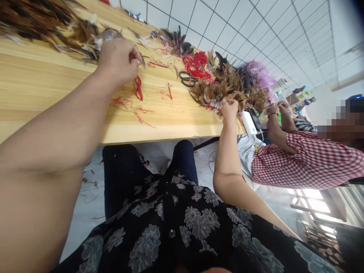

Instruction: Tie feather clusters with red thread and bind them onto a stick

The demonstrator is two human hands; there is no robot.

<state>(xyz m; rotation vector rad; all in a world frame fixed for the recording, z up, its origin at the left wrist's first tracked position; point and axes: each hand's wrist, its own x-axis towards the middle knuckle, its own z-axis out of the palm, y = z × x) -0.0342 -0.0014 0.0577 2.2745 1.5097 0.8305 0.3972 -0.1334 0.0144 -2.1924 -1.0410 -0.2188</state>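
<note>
My left hand (118, 62) is closed in a pinch above the wooden table, beside the loose brown feathers. A small dark feather (144, 62) shows at its fingertips. Just below that hand lies a looped red thread (138, 88), apart from the fingers as far as I can see. Farther right, my right hand (229, 108) is closed at the near edge of a bunch of brown feathers (227, 81), where pale quill ends and red thread show. Its fingertips partly hide what they pinch. Black-handled scissors (187, 78) rest left of the bunch.
Loose feathers (36, 22) are heaped at the far left. A red thread tangle (196, 64) and a purple mesh bag (260, 76) sit along the back. A white power bank (249, 124) is near the right edge. Another person in a checked shirt (301, 161) works at right.
</note>
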